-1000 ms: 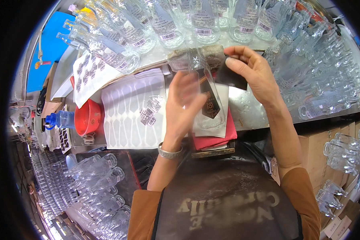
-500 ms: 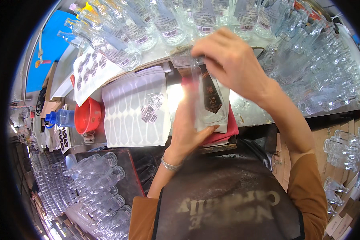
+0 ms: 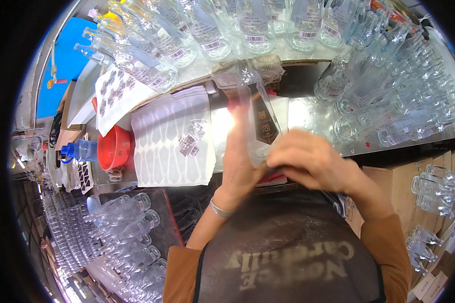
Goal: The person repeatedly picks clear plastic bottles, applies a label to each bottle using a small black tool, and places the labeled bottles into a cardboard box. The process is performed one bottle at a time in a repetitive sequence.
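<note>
A clear glass bottle (image 3: 253, 96) with a dark pointed label (image 3: 263, 118) lies at the front edge of the bench, neck pointing away. Its neck rests over a folded brownish cloth (image 3: 273, 68). My left hand (image 3: 237, 169) holds the bottle along its left side, near the base. At the base's right corner, my right hand (image 3: 311, 161) grips with bent fingers, slightly blurred; its fingertips are partly hidden. A bit of red cloth shows under the bottle.
Left of the bottle lie a mostly used label sheet (image 3: 169, 141) and a printed label sheet (image 3: 119, 93). A red bowl (image 3: 115, 151) and a blue-capped plastic bottle (image 3: 86, 150) stand farther left. Rows of glass bottles (image 3: 258, 30) line the back; more (image 3: 399, 101) crowd the right.
My right hand has moved from the bottle's neck down to its base. My left hand stays on the bottle's left side. The brownish cloth and bottle neck are now uncovered.
</note>
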A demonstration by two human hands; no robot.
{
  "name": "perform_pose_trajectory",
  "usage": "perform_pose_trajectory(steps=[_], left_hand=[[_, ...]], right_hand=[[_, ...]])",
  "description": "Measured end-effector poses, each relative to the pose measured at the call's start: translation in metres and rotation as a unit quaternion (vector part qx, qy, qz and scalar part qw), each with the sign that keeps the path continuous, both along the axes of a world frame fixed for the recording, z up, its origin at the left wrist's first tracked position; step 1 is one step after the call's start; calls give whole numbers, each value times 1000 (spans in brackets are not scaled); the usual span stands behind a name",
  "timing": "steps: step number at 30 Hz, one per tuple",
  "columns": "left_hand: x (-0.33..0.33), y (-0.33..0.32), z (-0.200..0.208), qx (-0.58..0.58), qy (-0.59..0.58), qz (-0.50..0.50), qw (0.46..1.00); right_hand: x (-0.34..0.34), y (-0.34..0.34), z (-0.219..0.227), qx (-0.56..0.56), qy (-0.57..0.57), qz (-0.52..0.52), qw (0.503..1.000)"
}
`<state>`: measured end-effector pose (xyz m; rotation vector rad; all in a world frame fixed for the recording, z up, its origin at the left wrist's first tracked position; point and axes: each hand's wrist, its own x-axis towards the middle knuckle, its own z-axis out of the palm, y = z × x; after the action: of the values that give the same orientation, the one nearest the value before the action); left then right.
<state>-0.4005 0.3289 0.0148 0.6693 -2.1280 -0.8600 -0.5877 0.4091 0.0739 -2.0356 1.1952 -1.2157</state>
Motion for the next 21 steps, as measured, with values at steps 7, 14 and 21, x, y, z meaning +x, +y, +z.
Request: perform_pose_trajectory(steps=[7, 14, 21], left_hand=[[-1, -1, 14, 328, 199, -108, 917], [21, -4, -11, 18, -9, -5, 1000], [59, -37, -5, -42, -90, 6, 995]], right_hand=[[-25, -10, -38, 351, -289, -120, 883], [13, 7, -2, 254, -71, -206, 942], [10, 10, -17, 231, 8, -272, 934]])
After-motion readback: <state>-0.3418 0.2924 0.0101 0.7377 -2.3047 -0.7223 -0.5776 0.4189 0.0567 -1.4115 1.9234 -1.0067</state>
